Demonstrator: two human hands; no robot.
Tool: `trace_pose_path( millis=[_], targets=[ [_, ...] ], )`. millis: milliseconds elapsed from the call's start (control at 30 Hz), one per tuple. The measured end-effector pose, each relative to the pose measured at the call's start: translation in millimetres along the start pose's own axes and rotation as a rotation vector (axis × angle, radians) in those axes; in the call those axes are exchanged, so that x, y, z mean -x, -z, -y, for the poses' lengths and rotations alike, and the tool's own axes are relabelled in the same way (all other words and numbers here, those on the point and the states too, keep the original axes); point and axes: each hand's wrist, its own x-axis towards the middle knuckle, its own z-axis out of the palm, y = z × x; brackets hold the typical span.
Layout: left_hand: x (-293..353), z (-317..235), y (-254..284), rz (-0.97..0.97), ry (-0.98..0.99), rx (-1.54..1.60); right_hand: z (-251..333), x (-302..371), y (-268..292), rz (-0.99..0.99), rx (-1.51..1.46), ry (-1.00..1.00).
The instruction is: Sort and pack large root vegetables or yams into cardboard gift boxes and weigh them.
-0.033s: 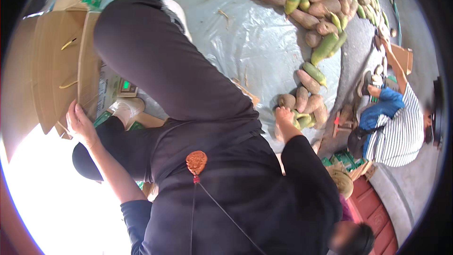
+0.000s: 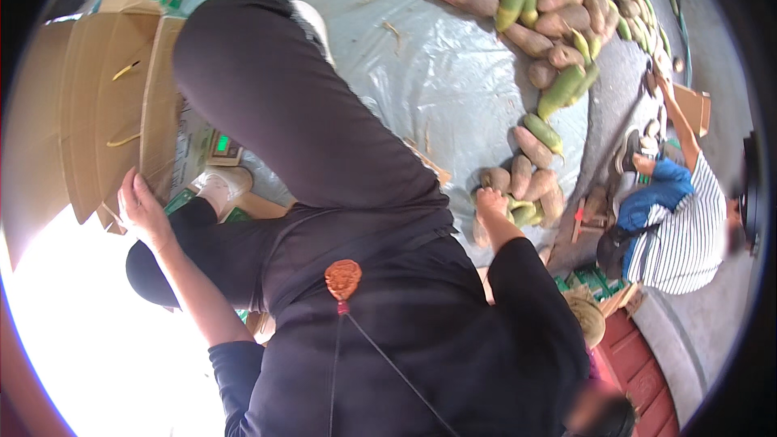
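My left hand (image 2: 143, 209) is at the lower edge of an open cardboard box (image 2: 162, 97). Its fingers are stretched out and slightly apart by the flap, with no object visible in them. My right hand (image 2: 491, 204) reaches down into a small group of root vegetables on the plastic sheet. Its fingers curl down among them, and what they grip is hidden. Beside it lie pinkish-brown roots (image 2: 540, 184) and green ones (image 2: 526, 214). Farther off, a big heap of similar pinkish-brown roots (image 2: 562, 21) and long green ones (image 2: 560, 92) is spread out.
A small scale with a green display (image 2: 224, 146) sits between the box and my bent leg. Plastic sheeting (image 2: 405, 73) covers the ground. To the right another person in a striped shirt (image 2: 678, 226) reaches toward the heap's end. A red panelled surface (image 2: 635, 352) is at the lower right.
The whole view has shifted slightly, so the box and roots appear a little farther right. Both hands stay at the same places by the box and the small group of roots.
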Motion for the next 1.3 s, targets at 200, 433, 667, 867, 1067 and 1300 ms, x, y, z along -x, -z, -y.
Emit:
trace_pose_path(
  millis=[200,433,667,867,1067,1300],
  targets=[
    [-3,-8,2,0.000,0.037,0.103,-13,-17,60,-0.116,-0.333,0.056],
    [-6,-15,14,0.076,0.083,0.110,22,-15,199,-0.601,-0.665,0.376],
    [-4,-10,16,0.023,0.070,0.136,81,55,409,-0.982,-0.988,0.791],
    [-5,-12,23,0.010,0.093,0.162,149,166,520,-1.076,-1.206,1.278],
    [-10,-12,23,0.023,0.085,0.199,246,213,559,-0.654,-1.300,1.636],
    [-8,-4,21,0.044,0.150,0.229,302,172,559,-0.325,-1.177,1.500]
  ],
)
